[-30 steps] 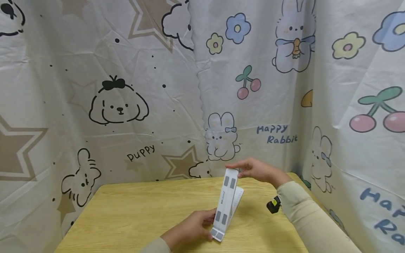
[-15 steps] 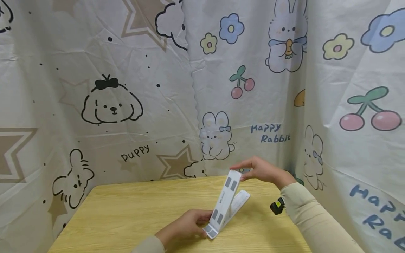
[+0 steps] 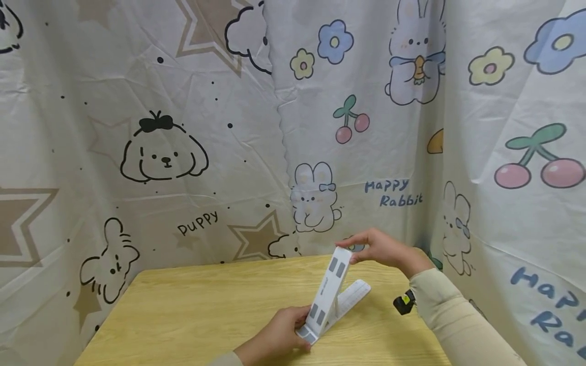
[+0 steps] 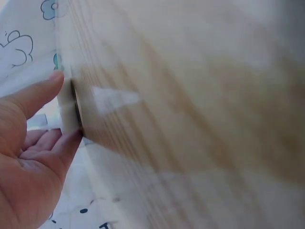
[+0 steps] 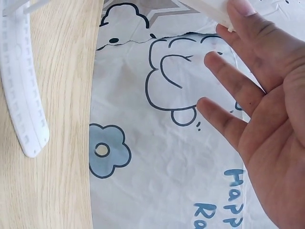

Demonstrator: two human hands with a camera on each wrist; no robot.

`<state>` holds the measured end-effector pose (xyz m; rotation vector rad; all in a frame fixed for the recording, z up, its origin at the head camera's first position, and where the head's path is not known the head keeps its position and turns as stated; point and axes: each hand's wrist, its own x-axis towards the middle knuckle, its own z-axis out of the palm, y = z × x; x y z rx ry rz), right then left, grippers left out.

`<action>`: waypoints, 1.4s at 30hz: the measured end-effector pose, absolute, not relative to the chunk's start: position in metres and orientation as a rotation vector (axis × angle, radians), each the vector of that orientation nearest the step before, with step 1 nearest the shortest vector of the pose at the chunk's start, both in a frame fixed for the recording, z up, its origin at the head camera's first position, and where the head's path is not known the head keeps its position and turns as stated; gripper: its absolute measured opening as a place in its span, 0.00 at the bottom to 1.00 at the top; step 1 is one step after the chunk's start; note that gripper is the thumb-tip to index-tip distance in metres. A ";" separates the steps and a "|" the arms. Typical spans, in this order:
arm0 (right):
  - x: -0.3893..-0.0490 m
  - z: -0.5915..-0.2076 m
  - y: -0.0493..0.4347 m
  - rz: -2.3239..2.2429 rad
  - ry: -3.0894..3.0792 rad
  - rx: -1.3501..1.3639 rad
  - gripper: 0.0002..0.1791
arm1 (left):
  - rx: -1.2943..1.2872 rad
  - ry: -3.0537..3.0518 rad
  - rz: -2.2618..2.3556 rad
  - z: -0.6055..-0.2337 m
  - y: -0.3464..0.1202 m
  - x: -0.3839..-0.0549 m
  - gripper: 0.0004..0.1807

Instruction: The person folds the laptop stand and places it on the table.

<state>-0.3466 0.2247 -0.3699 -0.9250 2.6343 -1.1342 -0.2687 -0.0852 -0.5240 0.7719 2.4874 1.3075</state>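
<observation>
A white folding laptop stand (image 3: pixel 326 291) leans over the table in the head view, its upper bar raised and bearing several grey pads. Behind that bar a lower slotted bar (image 3: pixel 351 301) spreads out to the right, making a narrow V. My left hand (image 3: pixel 280 333) grips the stand's near bottom end between thumb and fingers. At the raised top end, my right hand (image 3: pixel 383 250) pinches with thumb and index finger. In the right wrist view its other fingers (image 5: pixel 223 123) are spread free of the stand, and the slotted bar (image 5: pixel 25 90) shows over the tabletop at left.
The yellow wood-grain table (image 3: pixel 197 300) stretches out around the hands. A printed curtain (image 3: pixel 220 152) hangs behind it and along the right side. Beside the right sleeve (image 3: pixel 458 315) is a small black device (image 3: pixel 404 302) with a yellow-green mark.
The stand's two bars have spread apart: the slotted one has swung out to the right. The upper bar leans further right with my right hand on it. My left hand keeps its hold.
</observation>
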 end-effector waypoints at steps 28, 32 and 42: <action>-0.324 -0.375 0.232 -1.159 2.701 -0.931 0.27 | 0.887 2.556 1.028 -0.515 -0.094 -0.279 0.48; -0.319 -0.377 0.228 -1.174 2.720 -0.911 0.25 | 0.864 2.560 1.029 -0.514 -0.099 -0.279 0.48; -0.313 -0.378 0.203 -1.152 2.780 -0.960 0.23 | 0.901 2.645 0.882 -0.518 -0.123 -0.285 0.46</action>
